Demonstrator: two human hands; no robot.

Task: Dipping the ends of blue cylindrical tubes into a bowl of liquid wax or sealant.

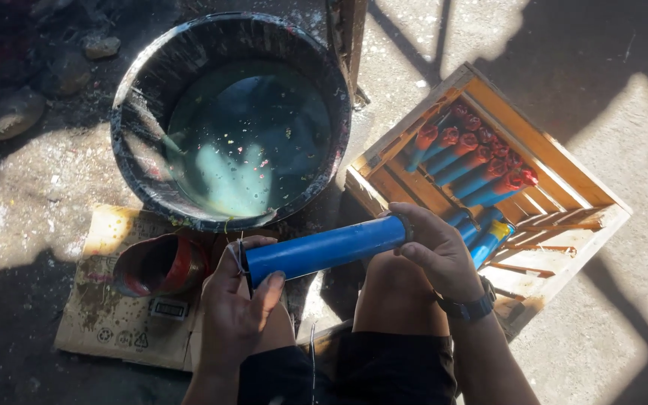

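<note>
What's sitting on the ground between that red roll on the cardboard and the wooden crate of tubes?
In the head view, the blue tube spans that stretch, held by the left hand and right hand above the person's knees. Nothing else shows there.

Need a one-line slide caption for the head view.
Both hands hold a blue tube beside a paint tub and a wooden crate.

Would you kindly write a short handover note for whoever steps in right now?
Left hand: grips the near end of the blue tube, with thin string at that end.
Right hand: holds the tube's far end; tube lies level above the knees.
Crate, on the right: holds a row of blue tubes with red tops, apparently finished.
Tub of greenish liquid ahead; red roll on cardboard, left.
Left: the held tube has no red top and is not in the crate.
</note>
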